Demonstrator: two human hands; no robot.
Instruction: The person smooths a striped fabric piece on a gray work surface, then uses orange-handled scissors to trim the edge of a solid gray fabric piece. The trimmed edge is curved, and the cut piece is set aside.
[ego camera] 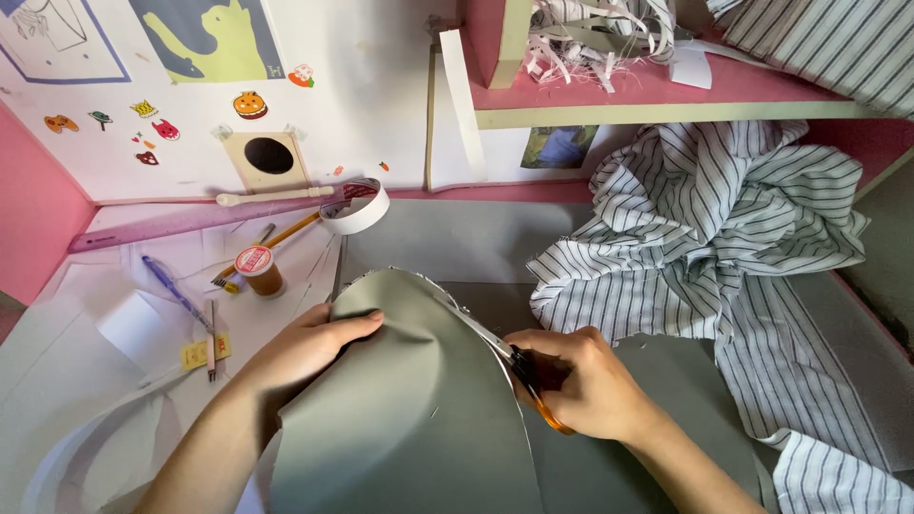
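1. Grey fabric (409, 419), cut to a rounded top, lay on the table (476, 238) directly before the person, its curved edge lifted in a soft fold.
2. The left hand (309, 347) lay flat on the fabric's left side, fingers together, pinning it down.
3. The right hand (581, 385) was closed around orange-handled scissors (519, 366), the blades biting into the curved right edge; the step in hand looked like trimming along that curve.
4. Judging from this, going further along the curve would call for turning the fabric under the pinning hand so the blades stay on the line.
5. Room was tight on the right, where striped cloth (705, 219) was heaped just beside the scissors; to the left lay paper sheets (86, 352), a thread spool (257, 268), a tape roll (357, 205) and a purple ruler (162, 227), near but apart.
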